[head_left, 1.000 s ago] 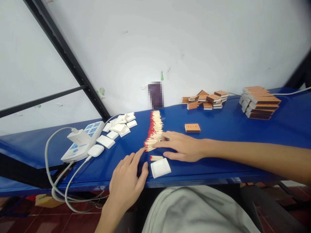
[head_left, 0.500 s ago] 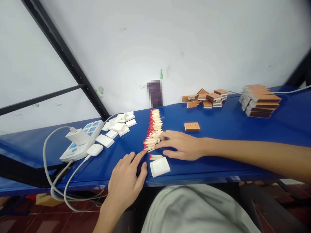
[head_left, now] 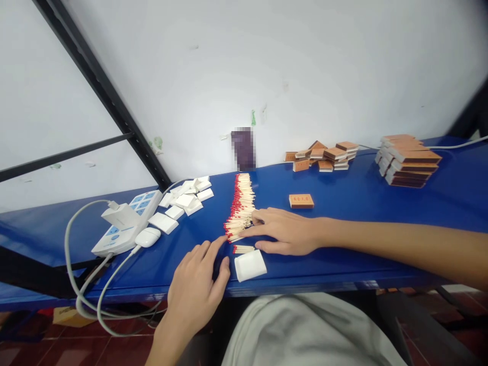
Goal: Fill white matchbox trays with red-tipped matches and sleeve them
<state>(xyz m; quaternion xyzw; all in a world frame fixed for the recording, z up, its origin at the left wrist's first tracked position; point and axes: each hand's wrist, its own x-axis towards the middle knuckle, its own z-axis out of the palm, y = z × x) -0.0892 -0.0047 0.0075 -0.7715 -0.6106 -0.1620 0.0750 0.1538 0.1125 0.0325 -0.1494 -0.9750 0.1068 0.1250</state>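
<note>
A long row of red-tipped matches [head_left: 241,206] lies on the blue table [head_left: 343,223]. My right hand [head_left: 284,231] rests flat on the table with its fingertips at the near end of that row. My left hand [head_left: 198,284] lies at the table's front edge, fingers spread, index finger pointing at the row's near end. A small bunch of matches [head_left: 244,249] lies between both hands. Just below it sits a white empty matchbox tray [head_left: 250,265]. Neither hand grips anything.
Several white trays [head_left: 186,199] lie at the left, beside a power strip [head_left: 125,221] with a charger, grey cables and a white earbud case [head_left: 148,237]. One brown matchbox [head_left: 301,201] lies alone; loose boxes [head_left: 324,155] and a neat stack [head_left: 409,160] stand far right.
Both hands stay almost still; my right fingertips have crept slightly along the near end of the match row. The small bunch and white tray remain in place.
</note>
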